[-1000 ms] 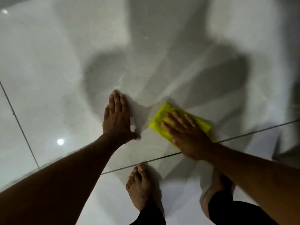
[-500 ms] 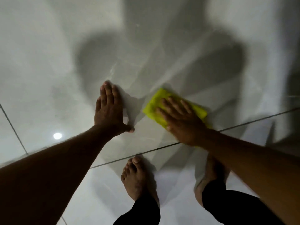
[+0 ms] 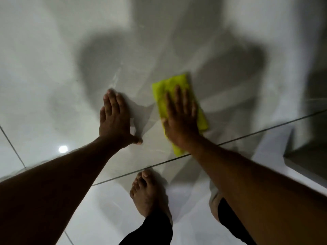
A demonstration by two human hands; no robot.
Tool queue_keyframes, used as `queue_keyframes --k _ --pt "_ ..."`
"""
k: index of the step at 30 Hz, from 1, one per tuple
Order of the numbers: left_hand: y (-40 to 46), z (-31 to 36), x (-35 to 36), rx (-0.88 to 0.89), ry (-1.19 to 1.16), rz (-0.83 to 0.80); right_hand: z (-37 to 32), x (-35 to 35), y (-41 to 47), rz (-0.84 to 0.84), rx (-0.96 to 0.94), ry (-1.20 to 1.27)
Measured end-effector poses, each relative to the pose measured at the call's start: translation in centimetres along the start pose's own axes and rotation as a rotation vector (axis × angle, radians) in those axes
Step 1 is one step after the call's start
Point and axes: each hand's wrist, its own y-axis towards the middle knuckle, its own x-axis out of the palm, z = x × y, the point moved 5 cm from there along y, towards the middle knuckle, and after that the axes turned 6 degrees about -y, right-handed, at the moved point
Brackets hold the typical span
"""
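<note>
A yellow cloth (image 3: 174, 84) lies flat on the glossy white tiled floor (image 3: 53, 76), just beyond a dark grout line. My right hand (image 3: 180, 117) presses on it with straight fingers pointing away from me and covers its middle. My left hand (image 3: 115, 117) rests flat on the bare tile to the left of the cloth, fingers together, thumb out to the right. The two hands are a short gap apart.
My bare left foot (image 3: 146, 193) stands just behind the grout line (image 3: 247, 135); my right foot is mostly hidden under my right forearm. A dark raised edge (image 3: 307, 156) shows at the right. A ceiling light reflects on the tile (image 3: 63, 149).
My right hand has turned the cloth from a slant to nearly lengthwise, fingers now pointing straight ahead. The left hand stays planted on the tile.
</note>
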Motion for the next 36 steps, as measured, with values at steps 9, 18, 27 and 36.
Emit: queue_keyframes --k 9,18,27,36 --pt "0.3 1.1 0.0 -0.063 0.031 -0.039 16.3 0.5 -3.4 0.047 0.387 0.013" --pt "0.4 0.8 0.2 -0.029 0.029 -0.012 0.7 -1.5 5.6 0.098 0.171 0.117" --pt "-0.1 0.9 -0.3 -0.019 0.035 -0.025 10.8 -1.5 2.6 0.016 -0.970 -0.361" --pt "0.4 0.8 0.1 -0.020 0.017 -0.016 3.3 -3.3 10.1 0.119 -0.056 -0.060"
